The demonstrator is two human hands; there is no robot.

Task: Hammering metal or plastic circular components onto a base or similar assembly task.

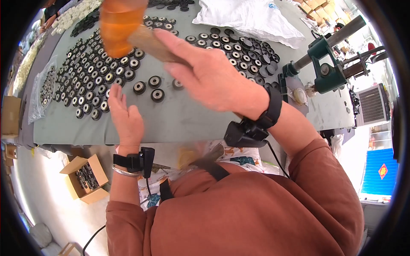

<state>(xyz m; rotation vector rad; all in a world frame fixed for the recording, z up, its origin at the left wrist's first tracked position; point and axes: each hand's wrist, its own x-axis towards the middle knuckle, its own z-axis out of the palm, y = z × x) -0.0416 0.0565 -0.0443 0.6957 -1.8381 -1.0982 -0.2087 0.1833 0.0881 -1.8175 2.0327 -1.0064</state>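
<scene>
Raised over the table, my right hand (pixel 215 81) is closed around the wooden handle of a mallet (pixel 121 32) with an orange head. The mallet head hides some of the parts behind it. My left hand (pixel 126 119) is low over the table, its fingers stretched out beside the edge of a large group of black wheels with metal bearing centres (pixel 90 85). No part shows in its grasp. Between my hands a few separate wheels (pixel 157 94) lie apart from the group.
To the right, more wheels and plain black discs (pixel 252 55) are spread in front of a white plastic bag (pixel 252 19). A green hand press (pixel 324 70) stands at the table's right. A clear bag of small parts (pixel 46 89) lies left; an open carton (pixel 87 177) sits on the floor.
</scene>
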